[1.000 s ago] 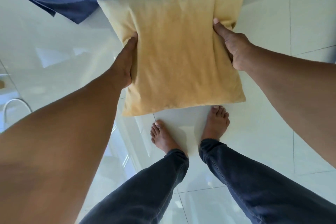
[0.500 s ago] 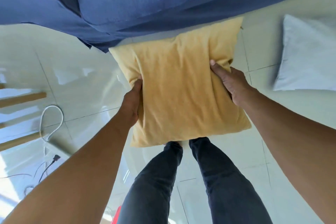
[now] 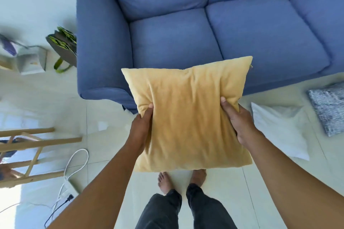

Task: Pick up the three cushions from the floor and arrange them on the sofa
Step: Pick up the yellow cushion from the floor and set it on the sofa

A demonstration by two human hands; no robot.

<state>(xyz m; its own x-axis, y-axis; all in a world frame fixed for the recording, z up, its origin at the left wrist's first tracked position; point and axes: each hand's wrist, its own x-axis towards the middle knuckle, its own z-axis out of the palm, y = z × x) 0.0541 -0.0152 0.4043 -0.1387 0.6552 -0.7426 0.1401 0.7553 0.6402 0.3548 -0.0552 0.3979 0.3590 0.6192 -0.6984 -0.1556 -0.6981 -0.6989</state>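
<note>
Head view: yellow cushion [image 3: 189, 117] between both grips.

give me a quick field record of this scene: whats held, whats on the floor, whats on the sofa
held: yellow cushion, off the floor, in front of the sofa
left hand: grips the cushion's left edge
right hand: grips the cushion's right edge
on floor: white cushion and grey patterned cushion, to the right of the person
sofa: blue, no cushions on the visible seats
also on floor: white cable, at left
cushions placed: none of three
</note>
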